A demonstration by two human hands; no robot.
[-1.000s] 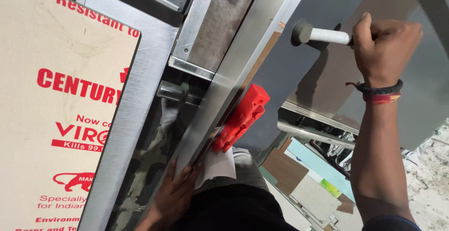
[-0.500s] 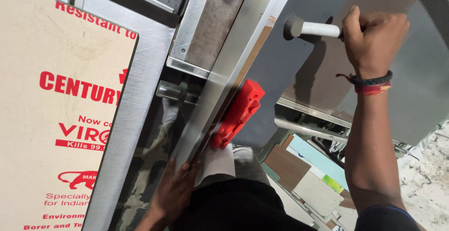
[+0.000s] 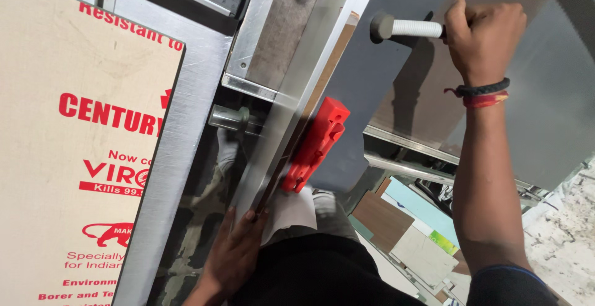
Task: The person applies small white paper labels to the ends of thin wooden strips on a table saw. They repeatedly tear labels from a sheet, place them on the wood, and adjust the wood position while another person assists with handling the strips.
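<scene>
- Where the frame cuts off at the bottom, dark clothing hides the wrist of the left hand (image 3: 232, 259), so only its back and fingers show.
- Its fingers lie flat and spread, unclenched, with the tips at the lower end of a long brushed-metal rail (image 3: 297, 89); whether they press it is hard to tell.
- Just beside them sits a white sheet (image 3: 288, 210), soft-edged and partly tucked under the rail.
- Above the sheet, a red plastic block (image 3: 316, 145), ribbed and rectangular, lies against the rail's right edge.
- Left of the rail leans a pale board (image 3: 68, 157) with red print, cut off by the frame's edge.
- Farther off, the right hand (image 3: 480, 36), with dark and red bands at the wrist, is clenched around a white handle (image 3: 415, 28).
- That handle ends in a grey rounded head (image 3: 381, 26) over a smooth grey surface (image 3: 551, 126); its rear end is hidden inside the grip.
</scene>
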